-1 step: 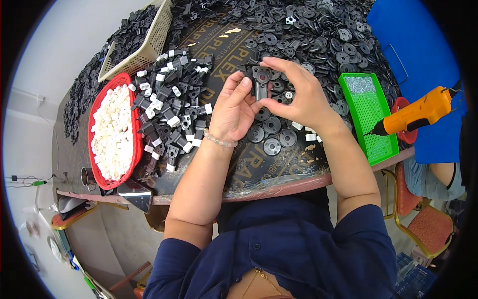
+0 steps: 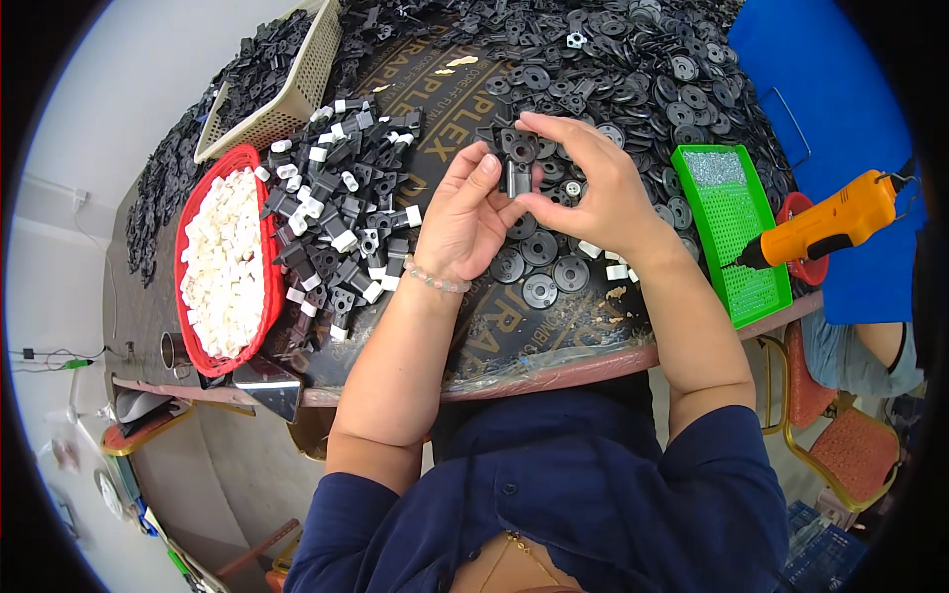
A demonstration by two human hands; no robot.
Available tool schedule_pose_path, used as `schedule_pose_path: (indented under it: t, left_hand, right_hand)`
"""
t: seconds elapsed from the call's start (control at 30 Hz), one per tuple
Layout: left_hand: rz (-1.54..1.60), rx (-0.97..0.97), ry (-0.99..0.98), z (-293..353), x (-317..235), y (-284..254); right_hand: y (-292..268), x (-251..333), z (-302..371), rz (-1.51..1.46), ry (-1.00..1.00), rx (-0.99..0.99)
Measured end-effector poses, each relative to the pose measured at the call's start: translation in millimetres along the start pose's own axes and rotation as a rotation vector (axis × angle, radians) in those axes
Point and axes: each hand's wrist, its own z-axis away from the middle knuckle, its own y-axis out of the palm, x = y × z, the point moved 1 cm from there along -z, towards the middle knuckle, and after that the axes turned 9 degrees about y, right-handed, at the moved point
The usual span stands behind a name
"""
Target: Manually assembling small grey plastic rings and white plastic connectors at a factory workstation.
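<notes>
Above the middle of the table my left hand (image 2: pixel 462 219) is closed on a small black plastic part (image 2: pixel 519 179), its thumb along the part's left side. The part has a round hole in its upper half and a block-like lower half. My right hand (image 2: pixel 605 196) curves round the same part from the right, index fingertip at its top end and thumb at its bottom end. The right hand's other fingers are partly hidden. Several black discs (image 2: pixel 540 291) lie just below the hands. Left of them is a heap of black parts with white end pieces (image 2: pixel 344 240).
A red basket (image 2: pixel 271 296) of white pieces stands left, a beige crate (image 2: pixel 287 117) of black parts behind it. Black discs (image 2: pixel 682 69) cover the far right. A green tray (image 2: pixel 736 232) holds small metal pieces; an orange power screwdriver (image 2: pixel 835 222) hangs over it.
A reddish spot seen on the held part's upper half no longer shows. Both hands keep the same place and hold.
</notes>
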Motion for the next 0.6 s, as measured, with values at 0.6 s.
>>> schedule_pose_path:
  t: [0.6]
  left_hand:
    - [-0.541,0.158,0.133,4.3,5.7,12.5]
  right_hand:
    - [-8.5,-18.2,-2.4,-0.196,0.249,0.065]
